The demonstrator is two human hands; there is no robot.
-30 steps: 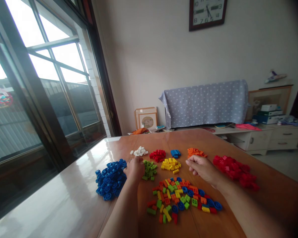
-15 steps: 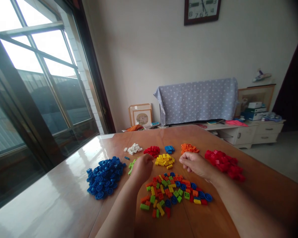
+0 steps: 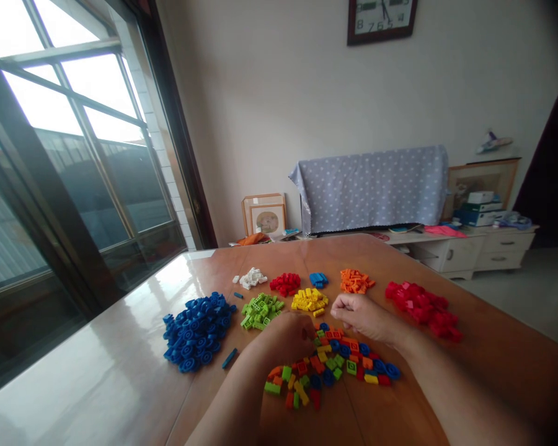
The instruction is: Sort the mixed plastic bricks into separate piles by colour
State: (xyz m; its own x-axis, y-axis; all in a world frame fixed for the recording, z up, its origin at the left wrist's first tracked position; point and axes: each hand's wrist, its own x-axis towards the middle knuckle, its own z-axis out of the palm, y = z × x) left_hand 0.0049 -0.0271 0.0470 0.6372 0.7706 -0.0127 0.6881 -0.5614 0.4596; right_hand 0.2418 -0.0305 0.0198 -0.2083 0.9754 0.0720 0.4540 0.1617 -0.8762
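My left hand (image 3: 294,337) reaches over the upper left part of a mixed pile of building bricks (image 3: 323,362) in several colours. Its fingers curl down behind the hand, and whatever they hold is hidden. My right hand (image 3: 360,313) hovers at the far side of the pile, just right of the yellow bricks (image 3: 309,300). The thumb and fingers there are pinched together; anything between them is too small to make out. Left of my left hand lie the green bricks (image 3: 261,310).
Sorted heaps stand around: blue round bricks (image 3: 198,334) at left, white bricks (image 3: 251,277), small red bricks (image 3: 285,284), blue bricks (image 3: 318,280), orange bricks (image 3: 356,280) behind, large red bricks (image 3: 423,310) at right. A single blue strip (image 3: 230,358) lies near my left forearm.
My left hand has moved from over the green bricks back to the mixed pile, uncovering the green heap. The right hand has shifted slightly left.
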